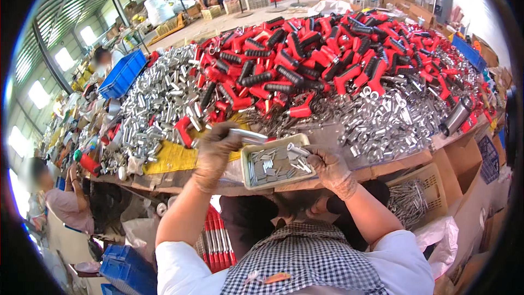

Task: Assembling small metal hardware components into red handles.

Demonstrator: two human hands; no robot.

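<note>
Fingers (218, 141) of left hand pinching silver tube (248, 136), beside tray (246, 177), red handles (305, 49) heaped beyond.

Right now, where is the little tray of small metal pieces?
In the head view the pale tray sits at the table's near edge, centre, between the left hand and right hand.

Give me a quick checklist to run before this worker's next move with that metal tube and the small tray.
1. Left hand grips the metal tube: ok.
2. Right hand reaches the tray at its right end: ok.
3. Tray holds small metal pieces: ok.
4. Both hands gloved: ok.
5. Tray steady on the table edge: cannot tell.
6. Red-and-black handles lie close behind: ok.
</note>
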